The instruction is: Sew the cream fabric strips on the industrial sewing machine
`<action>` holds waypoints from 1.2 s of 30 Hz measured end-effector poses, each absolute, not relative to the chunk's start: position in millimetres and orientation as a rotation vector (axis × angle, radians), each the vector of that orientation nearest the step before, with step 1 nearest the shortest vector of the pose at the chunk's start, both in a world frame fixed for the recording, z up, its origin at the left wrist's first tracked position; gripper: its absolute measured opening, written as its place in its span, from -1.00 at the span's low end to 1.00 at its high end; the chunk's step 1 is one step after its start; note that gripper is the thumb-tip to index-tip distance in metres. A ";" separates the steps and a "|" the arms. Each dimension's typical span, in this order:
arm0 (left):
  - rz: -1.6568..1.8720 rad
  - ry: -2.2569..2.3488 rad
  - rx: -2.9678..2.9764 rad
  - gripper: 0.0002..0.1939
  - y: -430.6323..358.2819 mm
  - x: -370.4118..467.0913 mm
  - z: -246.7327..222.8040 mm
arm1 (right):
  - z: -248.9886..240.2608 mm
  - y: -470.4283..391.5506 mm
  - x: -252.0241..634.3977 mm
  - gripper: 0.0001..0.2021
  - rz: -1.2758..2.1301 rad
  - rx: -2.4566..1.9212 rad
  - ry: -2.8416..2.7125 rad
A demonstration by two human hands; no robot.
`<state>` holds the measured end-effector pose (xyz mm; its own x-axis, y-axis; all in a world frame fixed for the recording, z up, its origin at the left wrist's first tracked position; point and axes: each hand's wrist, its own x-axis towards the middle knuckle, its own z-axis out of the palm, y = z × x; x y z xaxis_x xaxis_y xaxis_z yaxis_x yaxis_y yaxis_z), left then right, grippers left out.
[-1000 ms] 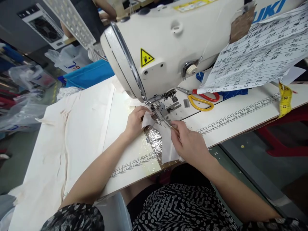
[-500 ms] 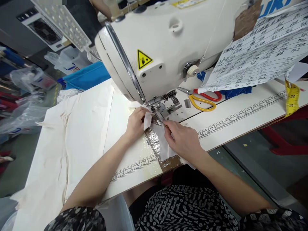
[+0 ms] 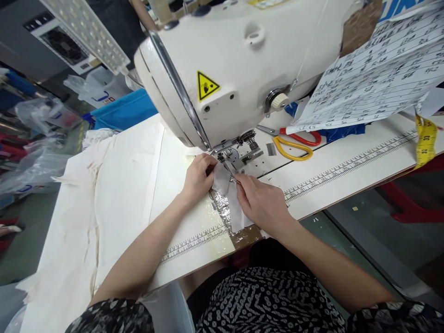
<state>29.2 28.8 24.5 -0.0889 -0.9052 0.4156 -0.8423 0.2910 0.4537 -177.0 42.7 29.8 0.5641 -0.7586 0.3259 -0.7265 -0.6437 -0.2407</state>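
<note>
Under the head of a white sewing machine point(image 3: 232, 69), both hands work close to the needle area. My left hand point(image 3: 198, 178) pinches a small white fabric piece point(image 3: 221, 179) just left of the presser foot. My right hand point(image 3: 260, 199) is closed, thumb and forefinger together, at a thin metal tool that looks like tweezers point(image 3: 231, 167); its tip lies by the presser foot. A longer white fabric strip point(image 3: 236, 212) hangs down between the hands, over shiny clear tape point(image 3: 222, 203) on the table. My right fingers hide part of the strip.
Scissors point(image 3: 294, 148) with red and yellow handles lie right of the needle plate. A handwritten sheet point(image 3: 374, 74) hangs at the right, near a yellow tape measure point(image 3: 426, 143). White cloth point(image 3: 65, 231) covers the table's left side. A blue bin point(image 3: 125, 111) stands behind.
The small white piece at my left fingers has turned and now spreads flatter toward the presser foot. My right hand has hardly moved. The view has shifted slightly.
</note>
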 end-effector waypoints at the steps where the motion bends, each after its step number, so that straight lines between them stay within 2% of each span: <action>1: -0.131 -1.918 1.546 -0.94 28.5 29.9 23.3 | 29.5 43.3 -177.3 -0.68 -0.634 -2.710 1.287; 9: -0.065 -1.890 1.414 -0.92 29.6 31.4 20.8 | 28.2 44.0 -176.3 -0.68 -0.630 -2.710 1.307; 15: 0.220 -2.056 1.273 -0.92 30.5 29.4 21.8 | 30.4 43.8 -172.7 -0.72 -0.574 -2.720 1.330; 18: 0.207 -2.138 1.233 -0.90 34.4 28.7 26.9 | 37.4 50.4 -179.1 -0.73 -0.635 -2.699 1.324; 22: 0.146 -2.280 1.298 -0.76 43.7 27.1 35.5 | 55.2 72.2 -208.4 -0.76 -0.735 -2.487 1.166; 26: 0.179 -2.358 1.445 -0.71 50.1 19.2 36.7 | 67.5 101.4 -247.5 -0.80 -0.705 -2.202 0.883; 30: 0.250 -2.344 1.601 -0.66 54.0 4.6 33.3 | 58.9 122.0 -273.5 -0.71 -0.688 -2.142 0.759; 36: 0.276 -2.361 1.740 -0.61 68.4 -9.6 37.0 | 34.8 128.2 -284.9 -0.73 -0.633 -2.099 0.829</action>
<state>-9.6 68.4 37.0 -0.2897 -0.9196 0.2652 -0.9560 0.2913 -0.0343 -284.9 128.2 34.8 0.6636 -0.7313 0.1574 -0.3447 -0.4857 -0.8033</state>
